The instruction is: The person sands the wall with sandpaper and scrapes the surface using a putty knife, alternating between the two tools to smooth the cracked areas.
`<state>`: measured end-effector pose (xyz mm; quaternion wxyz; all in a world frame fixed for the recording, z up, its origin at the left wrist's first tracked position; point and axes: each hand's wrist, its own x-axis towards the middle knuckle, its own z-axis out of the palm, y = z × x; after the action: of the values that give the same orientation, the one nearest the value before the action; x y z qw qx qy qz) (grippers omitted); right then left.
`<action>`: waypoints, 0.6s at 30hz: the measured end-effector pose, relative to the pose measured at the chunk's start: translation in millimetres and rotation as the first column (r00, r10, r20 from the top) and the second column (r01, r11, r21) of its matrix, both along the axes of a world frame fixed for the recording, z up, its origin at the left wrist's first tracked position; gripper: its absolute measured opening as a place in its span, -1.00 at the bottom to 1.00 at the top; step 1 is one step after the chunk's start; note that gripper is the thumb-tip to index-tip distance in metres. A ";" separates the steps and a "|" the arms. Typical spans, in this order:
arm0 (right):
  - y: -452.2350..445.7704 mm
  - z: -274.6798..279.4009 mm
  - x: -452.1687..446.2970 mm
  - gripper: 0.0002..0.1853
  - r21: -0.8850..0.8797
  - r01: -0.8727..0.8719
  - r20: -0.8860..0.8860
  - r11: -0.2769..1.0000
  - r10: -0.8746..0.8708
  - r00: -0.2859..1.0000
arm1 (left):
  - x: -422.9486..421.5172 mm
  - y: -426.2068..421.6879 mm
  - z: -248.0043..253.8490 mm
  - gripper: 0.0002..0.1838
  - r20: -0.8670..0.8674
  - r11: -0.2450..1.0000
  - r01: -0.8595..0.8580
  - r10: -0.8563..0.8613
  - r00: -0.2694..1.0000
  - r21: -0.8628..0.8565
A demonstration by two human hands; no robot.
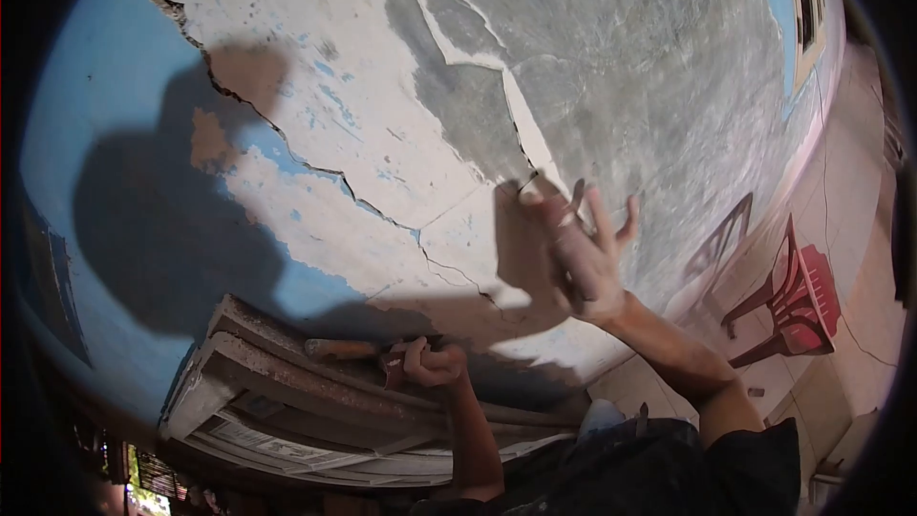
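The wall (611, 76) in front of me carries blue paint, bare white patches and grey plaster, with a jagged dark crack (277, 129) across it. Another crack (517, 124) runs down a white strip in the grey area. My right hand (592, 263) is raised at that strip's lower end, fingers apart, one fingertip at or very near the wall. Lower down, my left hand (432, 363) is closed around a tool with a wooden handle (341, 350); its working end is hidden. This hand is just above stacked whitish frames or boards (315, 392).
A red plastic chair (802, 301) stands on the tiled floor (860, 229) at the right. The stacked frames lean along the wall's lower left. A window frame (807, 0) shows at upper right. Shadows of my head and hand fall across the wall.
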<state>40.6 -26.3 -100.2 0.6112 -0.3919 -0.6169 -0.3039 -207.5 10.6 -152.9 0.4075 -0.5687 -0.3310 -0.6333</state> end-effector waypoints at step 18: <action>-56.2 25.7 34.6 -0.42 -0.243 -0.895 -0.843 0.374 0.375 0.386 | -4.0 10.2 -2.3 -0.73 0.027 0.997 0.070 -0.070 0.997 0.034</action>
<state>75.2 -82.6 -74.5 0.6633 -0.3626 -0.5208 0.3966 -211.4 20.8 -155.1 0.3897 -0.5643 -0.3060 -0.6604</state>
